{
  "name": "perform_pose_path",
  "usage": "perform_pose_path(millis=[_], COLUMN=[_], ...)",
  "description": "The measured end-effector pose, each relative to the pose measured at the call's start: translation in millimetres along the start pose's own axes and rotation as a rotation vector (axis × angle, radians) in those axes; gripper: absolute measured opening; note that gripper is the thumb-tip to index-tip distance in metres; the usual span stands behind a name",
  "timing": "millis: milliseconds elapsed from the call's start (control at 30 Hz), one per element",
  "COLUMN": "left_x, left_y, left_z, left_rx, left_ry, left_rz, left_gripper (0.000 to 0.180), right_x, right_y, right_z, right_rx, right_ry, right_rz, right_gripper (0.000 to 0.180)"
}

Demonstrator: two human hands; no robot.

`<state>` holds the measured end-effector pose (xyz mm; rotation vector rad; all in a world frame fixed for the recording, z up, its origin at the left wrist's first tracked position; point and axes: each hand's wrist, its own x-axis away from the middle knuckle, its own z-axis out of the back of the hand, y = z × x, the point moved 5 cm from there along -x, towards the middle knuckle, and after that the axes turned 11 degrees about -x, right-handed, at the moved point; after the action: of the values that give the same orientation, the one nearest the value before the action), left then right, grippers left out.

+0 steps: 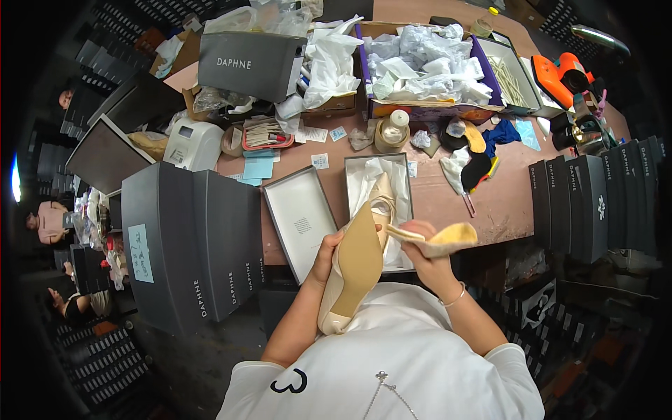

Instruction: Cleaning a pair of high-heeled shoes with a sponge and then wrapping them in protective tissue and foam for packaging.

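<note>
Shoe [358, 269], pointed, cream, tan-soled, is clasped in the person's left hand [326, 256] before a white T-shirt [413, 357]; the right hand [428, 260] grips yellow-and-cream cloth [456, 235], which, if dirty, could smudge it.

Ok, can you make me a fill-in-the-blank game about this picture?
1. The right hand holds a cloth, while the ____ hand holds a shoe.
2. A bracelet circles the ____ wrist.
3. The farthest bottle has a ____ cap.
4. The lid lies to the ____ of the open shoebox.

Missing words: left; right; yellow; left.
</note>
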<state>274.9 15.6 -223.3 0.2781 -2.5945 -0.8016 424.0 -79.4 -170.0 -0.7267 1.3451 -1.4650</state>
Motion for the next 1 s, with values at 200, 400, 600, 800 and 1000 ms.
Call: perform_pose_path(millis=[200, 400, 600, 800, 1000], left_x=[-10, -8, -6, -12, -20], left_y=[-5, 3, -11, -5, 23], left_z=[-6, -13, -6, -5, -7], left_rx=[-0.163, -0.257, -0.202, -0.335, -0.290], left_ry=[0.162, 0.144, 0.170, 0.092, 0.101], left_rz=[-0.100, -0.100, -0.074, -0.076, -0.142], left_gripper=[0.069, 0.072, 0.067, 0.076, 0.075], right_x=[9, 6, -21, -46, -28], right_y=[-30, -51, -43, 11, 64], right_z=[-33, -46, -42, -15, 16], right_rx=[0.231, 0.210, 0.315, 0.282, -0.922], right_ry=[-0.180, -0.251, -0.237, -0.068, 0.344], right_rz=[0.309, 0.255, 0.156, 0.088, -0.713], right_gripper=[0.041, 0.037, 0.022, 0.032, 0.024])
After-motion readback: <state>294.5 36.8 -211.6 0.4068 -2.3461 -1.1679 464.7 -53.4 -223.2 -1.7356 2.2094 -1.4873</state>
